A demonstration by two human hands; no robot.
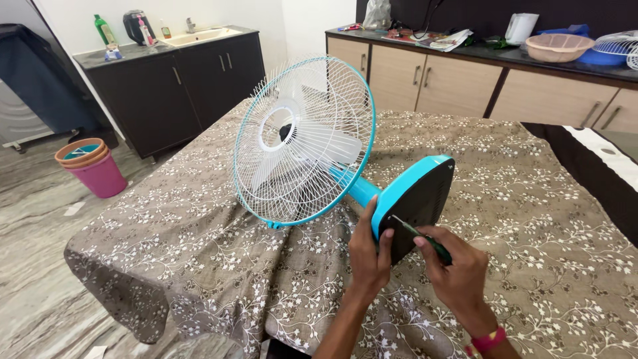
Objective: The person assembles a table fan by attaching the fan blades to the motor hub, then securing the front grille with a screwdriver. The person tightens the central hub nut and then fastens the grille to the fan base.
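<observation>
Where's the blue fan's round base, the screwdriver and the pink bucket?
Blue fan's round black-bottomed base [425, 199], head view, on its dark underside.
Green-handled screwdriver [420, 236], head view, on its shaft.
Pink plastic bucket [101, 176], head view, on its side wall.

Dark sink cabinet [193, 80], beige cabinets [425, 76], grey marbled floor [33, 266]

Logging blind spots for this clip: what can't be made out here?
- Screwdriver tip and any screw: too small against the dark fan base underside, head view.
- Screwdriver handle: wrapped by the right hand.
- Base rim under the left hand: covered by its fingers.
- Motor: behind the grille.
- Second grille: cut by the right edge.
</observation>
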